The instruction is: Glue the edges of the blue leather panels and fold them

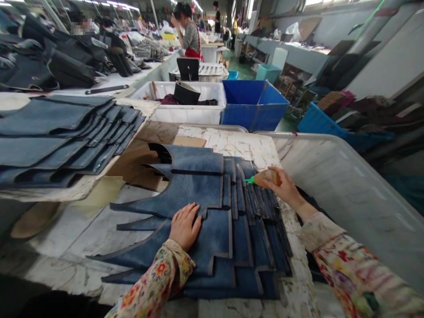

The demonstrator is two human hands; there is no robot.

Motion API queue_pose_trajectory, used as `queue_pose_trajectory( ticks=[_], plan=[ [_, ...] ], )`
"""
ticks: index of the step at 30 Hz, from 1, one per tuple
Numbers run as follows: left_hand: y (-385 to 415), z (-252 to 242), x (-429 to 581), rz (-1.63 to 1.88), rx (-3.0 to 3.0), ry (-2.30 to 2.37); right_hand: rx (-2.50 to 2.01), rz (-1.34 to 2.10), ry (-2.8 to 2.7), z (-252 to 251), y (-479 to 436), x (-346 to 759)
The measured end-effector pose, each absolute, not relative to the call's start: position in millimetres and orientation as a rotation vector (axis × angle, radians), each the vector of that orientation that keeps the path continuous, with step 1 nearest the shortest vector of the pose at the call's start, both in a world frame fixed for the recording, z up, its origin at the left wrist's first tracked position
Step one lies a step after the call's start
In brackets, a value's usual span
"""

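Overlapping blue leather-like pieces (192, 190) with grey edges lie fanned out on the work surface in front of me. My left hand (185, 226) rests flat on the top pieces, its fingers stretched out. A glue bottle (266, 178), amber-coloured with a green nozzle, is gripped in my right hand (284, 187). Its nozzle points left, at the stepped edges on the right side of the fan. Shiny wet-looking strips (254, 198) run along several of those edges. Whether the nozzle tip touches a piece, I cannot tell.
A second fanned stack of blue pieces (43, 148) lies at the left. Beyond the table are a white bin (195, 114) and a blue bin (255, 112). A large pale tub (357, 176) stands at the right. Further back sits a person (192, 37) in a red apron.
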State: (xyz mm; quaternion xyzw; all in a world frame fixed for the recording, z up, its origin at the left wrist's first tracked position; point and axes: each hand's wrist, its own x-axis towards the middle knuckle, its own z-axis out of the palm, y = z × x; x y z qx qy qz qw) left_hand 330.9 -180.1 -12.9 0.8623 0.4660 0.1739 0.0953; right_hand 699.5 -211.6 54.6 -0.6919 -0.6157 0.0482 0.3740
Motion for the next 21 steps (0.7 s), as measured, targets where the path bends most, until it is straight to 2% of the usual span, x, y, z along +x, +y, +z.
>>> queue_pose_trajectory(
  ticks=[21],
  plan=[
    [-178.3, -18.2, 327.1, 0.533, 2.625, 1.363, -1.826, 0.275, -1.213, 42.0, -122.0, 722.2]
  ],
)
